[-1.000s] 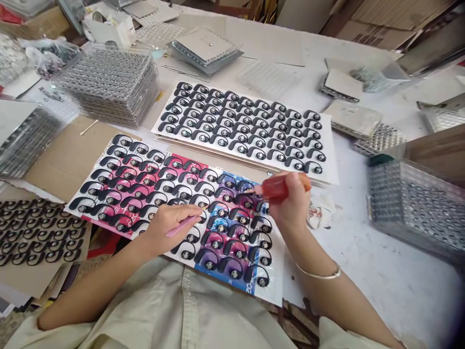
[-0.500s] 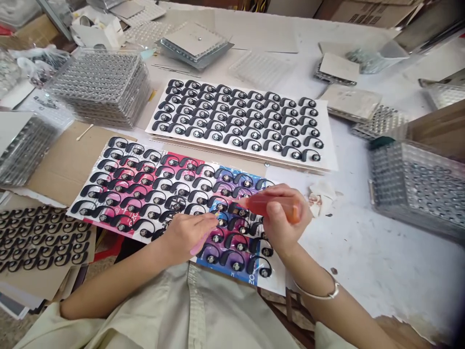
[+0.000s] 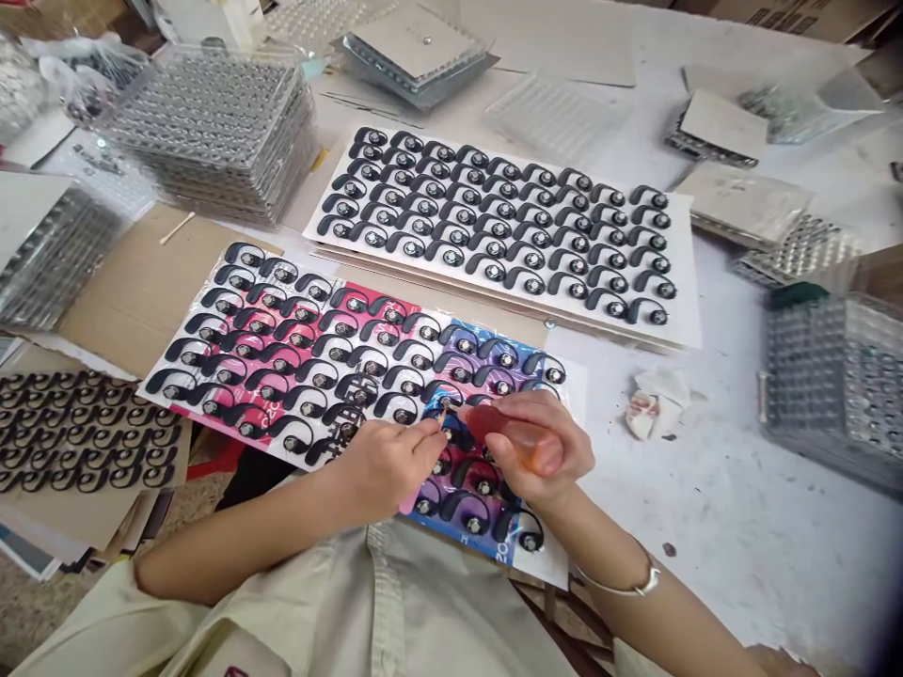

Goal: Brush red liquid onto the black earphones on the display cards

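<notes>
1. The left hand (image 3: 391,465) was closed, its fingers pinched on a pink stick (image 3: 409,501); the stick's tip pointed far and slightly right.
2. The right hand (image 3: 546,447) was wrapped around a red bottle (image 3: 486,425), whose long axis ran from the palm leftward and slightly far.
3. Both tips met, or nearly so, over one black hook (image 3: 447,405) on the near sheet (image 3: 554,569); contact could not be told.
4. That hook lay just beyond the left fingertips and left of the right hand, so the left was nearer.
5. The far card (image 3: 681,282), also bearing hooks, lay beyond the sheet on the bench (image 3: 726,536).
</notes>
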`<state>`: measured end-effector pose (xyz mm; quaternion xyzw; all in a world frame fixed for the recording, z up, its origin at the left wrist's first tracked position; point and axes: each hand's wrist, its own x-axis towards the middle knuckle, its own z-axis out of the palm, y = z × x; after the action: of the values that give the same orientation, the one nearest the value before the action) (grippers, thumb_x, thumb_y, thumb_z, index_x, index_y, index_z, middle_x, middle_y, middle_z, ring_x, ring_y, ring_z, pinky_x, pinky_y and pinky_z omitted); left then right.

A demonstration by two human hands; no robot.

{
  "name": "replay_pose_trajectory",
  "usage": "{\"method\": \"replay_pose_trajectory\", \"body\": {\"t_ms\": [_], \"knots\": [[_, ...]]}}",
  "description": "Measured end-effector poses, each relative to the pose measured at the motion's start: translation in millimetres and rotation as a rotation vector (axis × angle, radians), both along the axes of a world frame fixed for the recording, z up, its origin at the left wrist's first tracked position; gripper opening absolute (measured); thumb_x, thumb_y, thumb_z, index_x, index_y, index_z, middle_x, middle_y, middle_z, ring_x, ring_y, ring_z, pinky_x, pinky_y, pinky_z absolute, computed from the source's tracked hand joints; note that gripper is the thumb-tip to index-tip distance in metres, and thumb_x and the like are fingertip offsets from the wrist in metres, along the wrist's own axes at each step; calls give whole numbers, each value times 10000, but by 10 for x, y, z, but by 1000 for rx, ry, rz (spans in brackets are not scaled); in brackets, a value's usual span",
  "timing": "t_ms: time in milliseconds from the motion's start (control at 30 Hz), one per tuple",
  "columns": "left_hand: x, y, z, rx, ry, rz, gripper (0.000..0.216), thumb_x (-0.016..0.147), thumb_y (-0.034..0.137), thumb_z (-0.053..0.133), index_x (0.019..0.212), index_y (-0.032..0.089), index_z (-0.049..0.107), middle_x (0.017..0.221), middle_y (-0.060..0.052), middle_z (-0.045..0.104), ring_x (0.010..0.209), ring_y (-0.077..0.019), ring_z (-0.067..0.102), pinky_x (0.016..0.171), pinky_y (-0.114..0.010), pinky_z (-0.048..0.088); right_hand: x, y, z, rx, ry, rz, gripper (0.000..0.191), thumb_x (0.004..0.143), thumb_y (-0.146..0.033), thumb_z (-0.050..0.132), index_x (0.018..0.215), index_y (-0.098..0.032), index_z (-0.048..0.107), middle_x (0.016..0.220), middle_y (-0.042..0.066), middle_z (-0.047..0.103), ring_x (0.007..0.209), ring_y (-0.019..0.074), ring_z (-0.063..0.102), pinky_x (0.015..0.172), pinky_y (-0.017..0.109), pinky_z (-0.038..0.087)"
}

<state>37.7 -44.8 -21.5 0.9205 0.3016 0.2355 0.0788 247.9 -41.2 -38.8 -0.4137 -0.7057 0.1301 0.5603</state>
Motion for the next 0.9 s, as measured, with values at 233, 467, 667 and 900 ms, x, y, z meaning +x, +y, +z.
{"method": "replay_pose_trajectory", "body": {"t_ms": [233,467,667,900], "knots": [[-8,15,-6,-25,1,-6,239,892,123,431,994,106,647,1050,-97,710,595,-141,669,487,-267,541,-10,3,-15,-18,-68,-30,301,716,-259,719,993,-209,613,783,46,666,647,184,617,528,335,517],[-8,13,-1,-28,2,1,241,899,125,439,1021,110,646,1071,-104,708,627,-138,682,507,-245,543,3,-45,-16,18,-162,-13,351,721,-270,723,1041,-204,595,815,56,679,682,187,643,540,323,546],[-8,6,9,-44,3,-3,239,899,132,437,1027,106,637,1069,-102,708,629,-142,685,514,-255,551,-16,-52,56,103,-273,-9,350,752,-306,708,1063,-197,590,780,59,674,656,178,651,507,292,558],[-4,14,19,-25,-32,-4,226,893,119,430,1001,93,627,1024,-107,713,626,-146,683,504,-256,546,-50,-43,92,143,-323,-8,356,775,-334,686,1083,-198,572,763,54,666,633,167,652,491,270,565]]}}
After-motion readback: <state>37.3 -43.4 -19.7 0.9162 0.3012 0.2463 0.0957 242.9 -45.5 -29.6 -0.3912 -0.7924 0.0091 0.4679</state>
